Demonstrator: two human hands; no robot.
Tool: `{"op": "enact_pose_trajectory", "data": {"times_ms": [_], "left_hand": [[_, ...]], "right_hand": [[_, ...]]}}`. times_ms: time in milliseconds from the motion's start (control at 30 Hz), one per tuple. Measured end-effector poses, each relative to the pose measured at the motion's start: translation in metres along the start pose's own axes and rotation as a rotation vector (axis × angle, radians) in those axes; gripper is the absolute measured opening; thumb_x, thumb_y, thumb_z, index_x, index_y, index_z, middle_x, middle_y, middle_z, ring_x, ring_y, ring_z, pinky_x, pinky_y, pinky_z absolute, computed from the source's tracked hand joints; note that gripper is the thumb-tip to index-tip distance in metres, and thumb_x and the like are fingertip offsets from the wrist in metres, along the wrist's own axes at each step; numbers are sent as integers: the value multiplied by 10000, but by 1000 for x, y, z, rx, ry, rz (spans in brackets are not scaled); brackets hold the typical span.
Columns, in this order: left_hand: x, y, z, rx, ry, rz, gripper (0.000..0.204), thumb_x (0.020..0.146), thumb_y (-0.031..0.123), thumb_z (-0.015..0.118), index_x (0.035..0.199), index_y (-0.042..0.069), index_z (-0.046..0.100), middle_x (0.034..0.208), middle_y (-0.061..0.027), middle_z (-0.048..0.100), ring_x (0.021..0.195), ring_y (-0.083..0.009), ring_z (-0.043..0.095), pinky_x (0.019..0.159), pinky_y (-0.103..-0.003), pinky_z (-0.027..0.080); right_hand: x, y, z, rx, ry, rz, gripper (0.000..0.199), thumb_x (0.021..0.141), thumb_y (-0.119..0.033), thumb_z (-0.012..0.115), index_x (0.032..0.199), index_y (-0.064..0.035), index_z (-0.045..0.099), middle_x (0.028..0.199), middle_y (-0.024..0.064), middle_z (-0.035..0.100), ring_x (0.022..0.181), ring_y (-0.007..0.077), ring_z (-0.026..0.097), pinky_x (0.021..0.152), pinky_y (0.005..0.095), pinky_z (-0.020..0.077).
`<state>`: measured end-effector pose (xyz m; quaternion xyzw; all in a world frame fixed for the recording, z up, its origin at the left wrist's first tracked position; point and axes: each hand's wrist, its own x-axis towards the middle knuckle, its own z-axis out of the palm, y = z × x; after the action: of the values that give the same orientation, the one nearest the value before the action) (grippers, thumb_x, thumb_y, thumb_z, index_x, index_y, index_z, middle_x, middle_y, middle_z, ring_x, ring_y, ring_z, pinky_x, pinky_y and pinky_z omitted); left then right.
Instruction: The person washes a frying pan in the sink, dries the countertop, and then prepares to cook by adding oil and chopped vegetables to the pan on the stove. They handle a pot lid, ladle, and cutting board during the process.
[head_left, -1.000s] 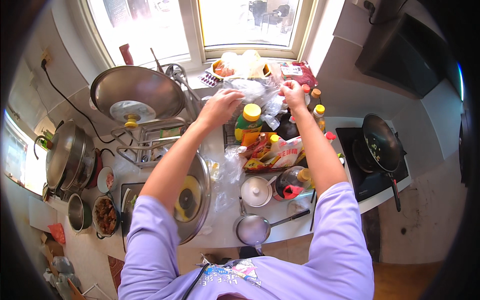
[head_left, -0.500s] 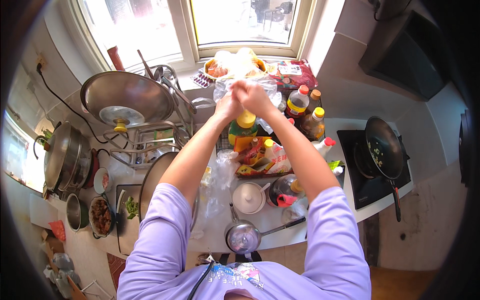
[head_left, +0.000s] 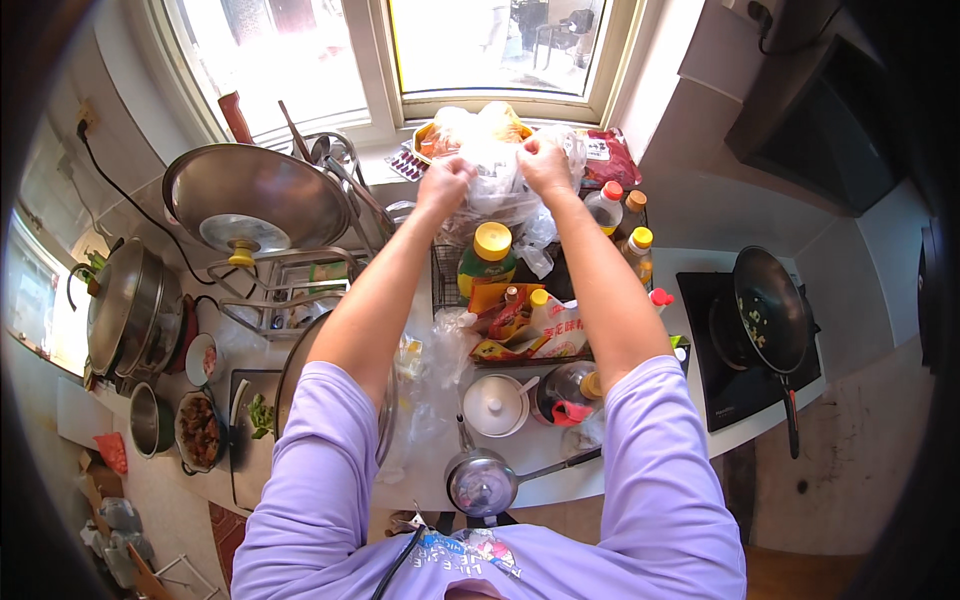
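Observation:
Both my arms reach forward over the counter toward the window sill. My left hand and my right hand are apart, each with fingers closed on a thin clear plastic bag that spreads between them. Behind the bag, on the sill, sits an orange-and-yellow container with plastic-wrapped things in it. Just below the bag stands a green bottle with a yellow cap. A red packet lies to the right of my right hand.
A frying pan with chopped bits sits on the black hob. At left are a large steel lid, a dish rack and a bowl of brown food. Nearer stand a white lidded pot and a small saucepan.
My hands were together over the bag and have moved apart, left hand to the left, right hand to the right. The plastic bag now stretches open between them.

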<state>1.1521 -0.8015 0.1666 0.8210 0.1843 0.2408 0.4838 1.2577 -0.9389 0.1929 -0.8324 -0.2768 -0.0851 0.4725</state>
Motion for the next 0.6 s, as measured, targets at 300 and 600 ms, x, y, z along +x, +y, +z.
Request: {"op": "enact_pose_trajectory", "data": {"times_ms": [300,600], "left_hand": [[-20,60,-37,-215,-106,-14,142,842,187,482,893,72,547,708,-60,608,661,-126,567,591,-250,427],[-32,71,-2,790,-387,259,417,733,264,585,1131,170,509,1009,-134,580,939,-277,553,804,-376,440]], "right_hand": [[-15,17,-37,709,-38,437,170,760,-116,567,909,-52,515,743,27,558,593,102,520,499,264,461],[-45,-31,-18,259,108,-118,260,761,-222,615,885,4,579,694,62,617,634,153,592,589,262,452]]}}
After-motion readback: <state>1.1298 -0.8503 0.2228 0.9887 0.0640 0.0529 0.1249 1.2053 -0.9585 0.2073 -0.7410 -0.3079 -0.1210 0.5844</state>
